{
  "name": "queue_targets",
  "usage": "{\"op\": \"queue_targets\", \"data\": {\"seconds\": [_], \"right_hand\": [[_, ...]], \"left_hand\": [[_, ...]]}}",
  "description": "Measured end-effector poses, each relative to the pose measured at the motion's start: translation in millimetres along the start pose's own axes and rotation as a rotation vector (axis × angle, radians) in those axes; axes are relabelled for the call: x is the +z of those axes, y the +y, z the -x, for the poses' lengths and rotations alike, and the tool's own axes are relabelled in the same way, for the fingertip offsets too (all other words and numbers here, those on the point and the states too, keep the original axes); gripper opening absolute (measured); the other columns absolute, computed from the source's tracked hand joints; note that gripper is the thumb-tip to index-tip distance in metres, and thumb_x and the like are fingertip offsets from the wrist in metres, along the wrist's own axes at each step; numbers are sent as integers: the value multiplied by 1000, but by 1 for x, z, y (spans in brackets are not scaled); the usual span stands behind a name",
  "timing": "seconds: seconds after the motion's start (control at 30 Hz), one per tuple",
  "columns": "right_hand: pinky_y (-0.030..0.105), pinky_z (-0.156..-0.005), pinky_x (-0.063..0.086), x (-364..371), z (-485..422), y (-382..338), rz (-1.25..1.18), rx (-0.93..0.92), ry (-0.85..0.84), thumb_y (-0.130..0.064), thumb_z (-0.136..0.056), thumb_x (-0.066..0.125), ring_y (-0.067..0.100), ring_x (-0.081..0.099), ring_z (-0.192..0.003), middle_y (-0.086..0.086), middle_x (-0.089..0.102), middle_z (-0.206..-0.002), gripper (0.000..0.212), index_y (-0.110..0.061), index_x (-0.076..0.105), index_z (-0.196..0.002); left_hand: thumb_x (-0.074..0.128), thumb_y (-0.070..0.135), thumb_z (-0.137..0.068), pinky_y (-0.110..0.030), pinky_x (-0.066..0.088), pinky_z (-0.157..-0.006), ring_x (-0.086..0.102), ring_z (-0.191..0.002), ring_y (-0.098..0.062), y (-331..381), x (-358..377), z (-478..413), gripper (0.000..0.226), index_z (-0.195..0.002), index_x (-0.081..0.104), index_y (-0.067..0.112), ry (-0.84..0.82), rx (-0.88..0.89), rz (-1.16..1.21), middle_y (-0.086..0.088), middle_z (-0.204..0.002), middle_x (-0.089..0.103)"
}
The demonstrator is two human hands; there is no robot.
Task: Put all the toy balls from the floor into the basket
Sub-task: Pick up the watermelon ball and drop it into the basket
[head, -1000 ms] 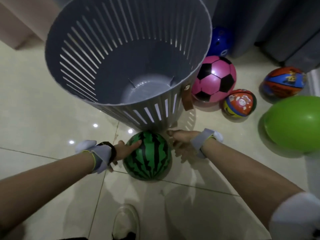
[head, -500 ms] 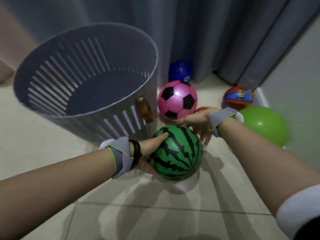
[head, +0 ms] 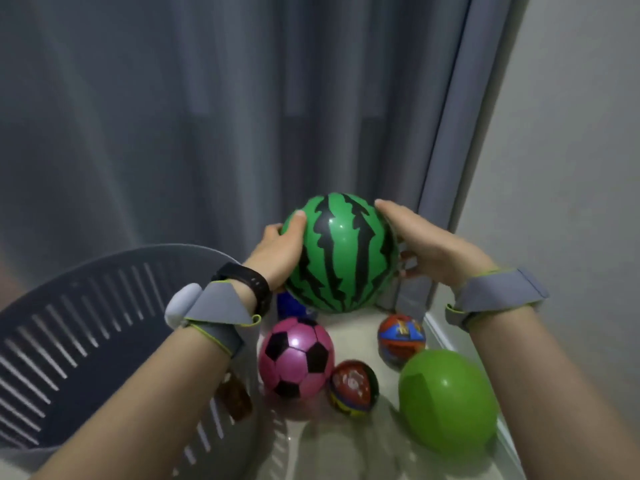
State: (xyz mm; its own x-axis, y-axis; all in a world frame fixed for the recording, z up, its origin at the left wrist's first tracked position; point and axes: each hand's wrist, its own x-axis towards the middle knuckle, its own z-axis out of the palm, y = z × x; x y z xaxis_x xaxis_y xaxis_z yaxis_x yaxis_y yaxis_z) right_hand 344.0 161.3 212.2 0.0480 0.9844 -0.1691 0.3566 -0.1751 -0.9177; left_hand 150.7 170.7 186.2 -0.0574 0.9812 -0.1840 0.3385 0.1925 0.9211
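Two bare forearms run up from the bottom corners of the frame, each with a grey strap at the wrist; the left wrist also carries a black watch point(head: 250, 280). At lower left, nearest the camera, the grey slatted basket point(head: 65, 337) fills the corner, its rim curving under the left forearm, with a brown tab point(head: 235, 398) on its outer wall. Low and right of centre, on the pale tiled floor point(head: 349, 452), sit a plain green ball point(head: 448, 400), a small red patterned ball point(head: 354, 388) and a pink-and-black football point(head: 296, 356), the red one just beside the football. A little farther back lies a red-and-blue printed ball point(head: 401, 337), and a blue ball point(head: 290, 304) shows only as a sliver behind the left wrist. Above them, at the centre of the frame, the watermelon ball point(head: 341, 252) is held off the floor, to the right of the basket's rim. The left hand point(head: 277, 249) presses its left side with the thumb laid over the front; the right hand point(head: 424, 244) cups its right side, fingers spread. Behind everything hang grey curtains point(head: 207, 116), meeting a pale wall point(head: 571, 150) at upper right.
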Motion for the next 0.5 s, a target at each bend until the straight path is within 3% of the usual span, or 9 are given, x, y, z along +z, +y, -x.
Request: {"op": "queue_targets", "data": {"seconds": [0.1,0.17,0.27,0.33,0.43,0.5], "right_hand": [[30,-69,46,43,-8,-31,-118,-85,31,-58,-79,43,15,54,-72,-6,57,-86,31,-35,57,-93],[29,-62,49,81,-15,-45,-149,-144,35,-62,-67,47,18,57,-82,-2,59,-108,42,-40,57,-102],[25,-56,46,135,-21,-52,-172,-215,-43,-64,-59,49,26,59,-103,6,51,-131,56,-46,54,-112],[26,-60,47,161,-20,-51,-184,-221,-84,-59,-66,51,26,58,-111,6,50,-134,59,-42,51,-122],[29,-69,50,190,-20,-39,-165,-178,-240,-44,-87,50,16,57,-97,-4,53,-124,50,-29,45,-135],[35,-79,51,199,-18,-28,-73,-165,-308,-38,-92,47,19,58,-105,-8,50,-118,48,-25,43,-138]], "left_hand": [[28,82,-60,-50,46,-100,55,-119,-35,7,-54,-2,88,-132,42,32,181,47,19,-9,-137,52],[31,82,-53,-55,49,-94,56,-115,-36,2,-93,-4,90,-128,45,34,255,30,37,-10,-135,52],[33,67,-68,-56,51,-90,61,-103,-34,-8,-138,0,74,-126,52,24,317,21,6,-14,-124,60],[32,58,-76,-58,49,-90,63,-94,-40,-18,-159,1,69,-123,57,14,331,-28,-23,-29,-122,59],[32,52,-80,-49,50,-86,58,-106,-53,-42,-181,4,75,-130,49,-1,357,-143,-137,-34,-139,43],[39,45,-85,-36,46,-70,60,-82,-42,-56,-185,8,62,-119,57,-3,393,-157,-213,-33,-124,57]]}}
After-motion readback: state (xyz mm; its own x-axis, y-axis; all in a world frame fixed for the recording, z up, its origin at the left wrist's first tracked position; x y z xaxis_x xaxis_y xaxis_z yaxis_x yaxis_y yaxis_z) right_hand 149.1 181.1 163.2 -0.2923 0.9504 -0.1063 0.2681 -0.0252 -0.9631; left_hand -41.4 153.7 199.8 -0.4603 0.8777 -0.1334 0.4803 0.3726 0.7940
